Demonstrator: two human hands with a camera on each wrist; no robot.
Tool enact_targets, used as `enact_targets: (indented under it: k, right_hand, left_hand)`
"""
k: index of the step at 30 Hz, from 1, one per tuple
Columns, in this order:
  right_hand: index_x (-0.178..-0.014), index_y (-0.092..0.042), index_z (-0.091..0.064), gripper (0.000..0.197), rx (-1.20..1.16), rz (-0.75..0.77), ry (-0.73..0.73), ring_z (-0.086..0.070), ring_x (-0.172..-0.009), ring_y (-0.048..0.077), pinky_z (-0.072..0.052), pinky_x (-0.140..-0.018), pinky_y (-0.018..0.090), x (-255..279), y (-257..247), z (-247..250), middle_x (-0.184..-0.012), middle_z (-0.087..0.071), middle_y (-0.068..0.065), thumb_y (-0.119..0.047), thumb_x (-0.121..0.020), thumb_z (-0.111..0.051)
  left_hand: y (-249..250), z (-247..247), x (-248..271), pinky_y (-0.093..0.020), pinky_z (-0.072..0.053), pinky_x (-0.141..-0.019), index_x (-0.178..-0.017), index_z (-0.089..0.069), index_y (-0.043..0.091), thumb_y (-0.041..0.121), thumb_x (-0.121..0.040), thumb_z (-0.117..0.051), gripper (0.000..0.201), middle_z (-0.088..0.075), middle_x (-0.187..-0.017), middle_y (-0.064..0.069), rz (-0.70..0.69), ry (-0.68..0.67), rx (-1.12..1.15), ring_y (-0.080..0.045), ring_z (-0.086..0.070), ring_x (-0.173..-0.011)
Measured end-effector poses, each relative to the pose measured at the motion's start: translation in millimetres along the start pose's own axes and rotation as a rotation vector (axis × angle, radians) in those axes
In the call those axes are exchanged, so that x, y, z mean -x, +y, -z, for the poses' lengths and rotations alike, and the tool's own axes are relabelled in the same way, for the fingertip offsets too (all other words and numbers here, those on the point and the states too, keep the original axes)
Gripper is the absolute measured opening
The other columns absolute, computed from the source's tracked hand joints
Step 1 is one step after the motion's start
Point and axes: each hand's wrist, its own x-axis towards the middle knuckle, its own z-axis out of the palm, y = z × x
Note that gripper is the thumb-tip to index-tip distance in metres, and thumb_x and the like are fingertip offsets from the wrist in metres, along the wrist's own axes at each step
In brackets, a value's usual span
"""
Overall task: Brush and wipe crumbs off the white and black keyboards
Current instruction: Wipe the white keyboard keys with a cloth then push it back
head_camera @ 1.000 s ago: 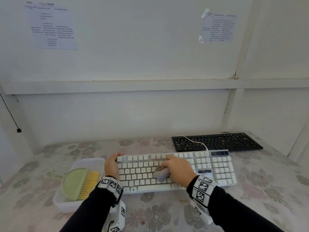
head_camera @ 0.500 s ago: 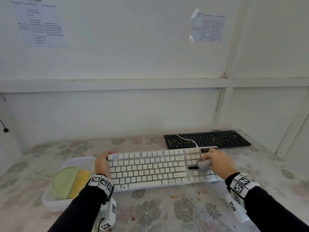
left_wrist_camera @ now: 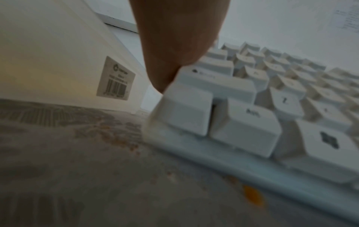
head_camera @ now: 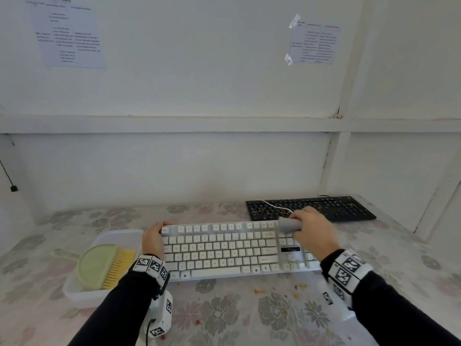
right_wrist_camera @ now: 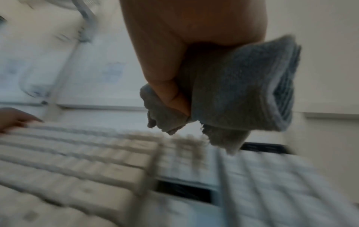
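head view: we logged a white keyboard (head_camera: 232,248) lying across the floral surface (head_camera: 224,313), with a black keyboard (head_camera: 324,208) just behind its right end, pale specks on the black keys. the left hand (head_camera: 152,239) sat at the white keyboard's left edge, thumb over the top corner, fingers curled round the end. the right hand (head_camera: 314,229) was clamped round a rolled grey cloth (head_camera: 288,224) at the keyboard's upper right area. a white tub (head_camera: 99,294) stood just left of the keyboard, holding a green brush (head_camera: 99,265) with yellow bristles. orange crumbs (head_camera: 277,290) lay on the surface in front of the keyboard. two printed sheets (head_camera: 67,33) hung on the wall.

left wrist view: we noted one finger (left_wrist_camera: 174,46) of the left hand touching the white keyboard's (left_wrist_camera: 252,122) left edge, beside the tub wall (left_wrist_camera: 58,61) bearing a barcode label (left_wrist_camera: 116,78); crumbs (left_wrist_camera: 252,197) lay nearby.

right wrist view: heavily blurred. we recorded the right hand (right_wrist_camera: 186,50) gripping the folded cloth (right_wrist_camera: 242,92) above the white keyboard (right_wrist_camera: 97,161); whether cloth met keys, we could not tell.
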Motion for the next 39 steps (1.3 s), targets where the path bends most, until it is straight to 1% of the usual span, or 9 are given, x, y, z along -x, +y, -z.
enact_targets:
  k: [3, 8, 12, 14, 19, 27, 31, 36, 39]
  right_hand:
    - [-0.106, -0.026, -0.063, 0.023, -0.095, 0.193, -0.058, -0.051, -0.090, 0.008, -0.041, -0.066, 0.016, 2, -61, -10, -0.103, -0.052, -0.008, -0.020, -0.084, -0.059]
    - [-0.109, -0.024, -0.062, 0.027, -0.133, 0.481, -0.197, -0.055, -0.099, 0.019, -0.048, -0.075, 0.032, 16, -159, -44, -0.109, -0.055, -0.002, -0.016, -0.085, -0.056]
    - [-0.111, -0.018, -0.060, 0.027, -0.056, 0.577, -0.252, -0.055, -0.099, 0.025, -0.042, -0.069, 0.033, 24, -204, -74, -0.110, -0.052, 0.004, -0.012, -0.087, -0.051]
    - [-0.111, -0.017, -0.061, 0.027, -0.038, 0.567, -0.273, -0.055, -0.100, 0.027, -0.042, -0.070, 0.034, 25, -209, -82, -0.108, -0.052, 0.006, -0.009, -0.088, -0.049]
    - [-0.109, -0.017, -0.062, 0.025, 0.062, 0.550, -0.262, -0.054, -0.100, 0.025, -0.035, -0.065, 0.031, 26, -185, -85, -0.105, -0.051, 0.003, -0.009, -0.089, -0.050]
    - [-0.108, -0.026, -0.062, 0.023, 0.047, 0.412, -0.241, -0.054, -0.102, 0.015, -0.029, -0.056, 0.018, 22, -114, -66, -0.108, -0.053, -0.006, -0.019, -0.088, -0.053]
    - [-0.107, -0.029, -0.062, 0.024, 0.050, 0.318, -0.230, -0.053, -0.099, 0.010, -0.038, -0.068, 0.020, 23, -76, -52, -0.102, -0.049, -0.013, -0.019, -0.086, -0.056]
    - [-0.104, -0.030, -0.062, 0.021, 0.054, 0.211, -0.220, -0.044, -0.088, 0.003, -0.029, -0.059, 0.010, 21, -30, -41, -0.093, -0.038, -0.018, -0.019, -0.087, -0.057]
    - [-0.101, -0.031, -0.063, 0.021, 0.064, 0.140, -0.212, -0.045, -0.088, 0.003, -0.033, -0.062, 0.010, 18, -1, -37, -0.096, -0.042, -0.017, -0.018, -0.086, -0.059]
  left_hand:
    - [0, 2, -2, -0.030, -0.042, -0.057, -0.063, -0.059, 0.011, 0.009, -0.091, -0.043, 0.032, -0.056, -0.048, 0.001, 0.047, -0.005, 0.036, -0.023, -0.050, -0.056]
    - [-1, 5, -4, -0.032, -0.044, -0.065, -0.067, -0.058, 0.008, 0.007, -0.092, -0.044, 0.029, -0.058, -0.062, -0.007, 0.070, -0.036, 0.069, -0.026, -0.052, -0.067]
    - [1, 6, -6, -0.018, -0.042, -0.039, -0.067, -0.056, 0.007, 0.008, -0.093, -0.044, 0.028, -0.054, -0.047, -0.005, 0.196, -0.051, 0.185, -0.013, -0.053, -0.039]
    - [2, 7, -4, -0.017, -0.040, -0.035, -0.069, -0.056, 0.008, 0.010, -0.093, -0.044, 0.027, -0.052, -0.052, -0.008, 0.215, -0.064, 0.197, -0.011, -0.051, -0.034]
    - [-2, 8, -6, -0.030, -0.046, -0.052, -0.068, -0.060, 0.013, 0.019, -0.090, -0.048, 0.026, -0.055, -0.061, -0.013, 0.225, -0.065, 0.175, -0.025, -0.053, -0.048]
    - [-1, 8, -6, -0.033, -0.043, -0.062, -0.070, -0.059, 0.009, 0.011, -0.091, -0.045, 0.025, -0.054, -0.071, -0.011, 0.110, -0.057, 0.083, -0.026, -0.051, -0.065]
    - [-3, 7, -6, -0.035, -0.043, -0.065, -0.070, -0.060, 0.010, 0.013, -0.091, -0.044, 0.027, -0.055, -0.071, -0.013, 0.090, -0.043, 0.065, -0.026, -0.052, -0.065]
    - [-2, 5, -4, -0.030, -0.042, -0.057, -0.073, -0.059, 0.009, 0.012, -0.093, -0.042, 0.026, -0.054, -0.068, -0.012, 0.066, -0.044, 0.067, -0.026, -0.051, -0.061]
    - [-4, 6, -6, -0.030, -0.041, -0.057, -0.071, -0.059, 0.010, 0.012, -0.092, -0.042, 0.027, -0.054, -0.067, -0.012, 0.060, -0.037, 0.058, -0.026, -0.050, -0.060]
